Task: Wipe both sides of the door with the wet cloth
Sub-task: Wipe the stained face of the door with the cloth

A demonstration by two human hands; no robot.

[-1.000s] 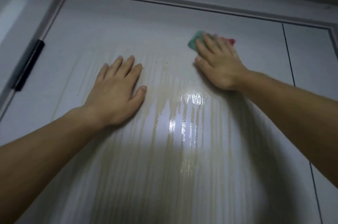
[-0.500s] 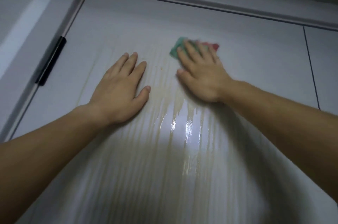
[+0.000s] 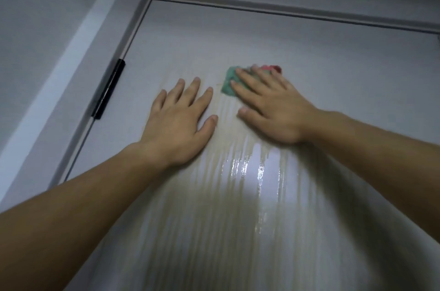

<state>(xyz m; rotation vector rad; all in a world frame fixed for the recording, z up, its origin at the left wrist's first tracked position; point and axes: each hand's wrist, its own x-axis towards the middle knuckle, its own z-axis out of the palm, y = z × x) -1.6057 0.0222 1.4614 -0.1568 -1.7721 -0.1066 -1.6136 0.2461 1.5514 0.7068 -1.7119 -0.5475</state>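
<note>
The white door fills the view, its upper part in front of me. Wet yellowish streaks run down its middle and shine under the light. My right hand presses a green and red cloth flat against the door with straight fingers; most of the cloth is hidden under the fingers. My left hand lies flat on the door just left of the cloth, fingers spread, holding nothing.
A black hinge sits on the door's left edge. The grey door frame runs along the left side and across the top, with the wall to the left and the ceiling edge above.
My right hand has slid the cloth leftward across the door, closer to my left hand. The view has shifted, so the hinge and frame now sit further right.
</note>
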